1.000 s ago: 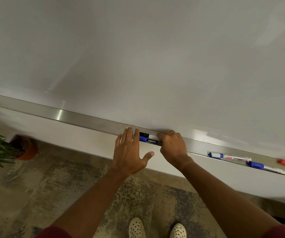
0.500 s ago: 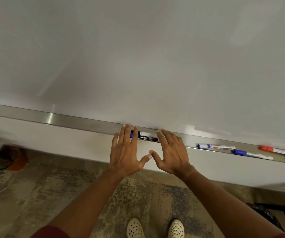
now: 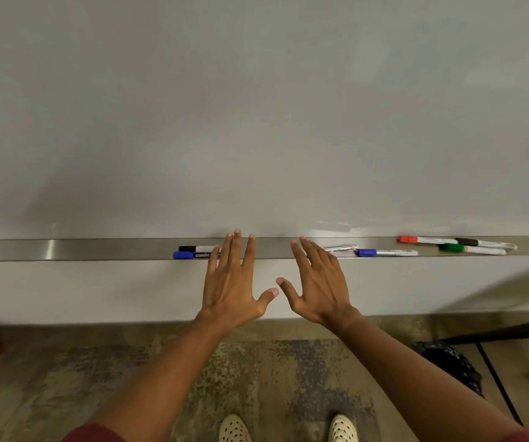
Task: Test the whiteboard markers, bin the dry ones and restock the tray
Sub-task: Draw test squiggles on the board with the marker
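A: Along the metal tray under the whiteboard, we count two groups of markers. Status of the left group?

B: Two markers lie side by side at the left: a black-capped marker behind, a blue-capped marker in front. Our left hand covers their right ends. Whether it touches them, we cannot tell.

A: Grip state, both hands?

B: Left hand: fingers straight and spread, holding nothing. Right hand: fingers straight and spread, holding nothing, tips over the tray edge.

A: Right group?

B: Just beside the right hand lies a pale marker, cap colour unclear, then a second blue marker. Further right: a red marker, a green marker and another black marker, close together.

A: Progress?

B: We judge the task partly done at most. All visible markers are capped and in the tray; the whiteboard shows no test strokes. A dark bin stands on the floor at the right; its contents are not visible. Testing, binning and restocking appear to remain.
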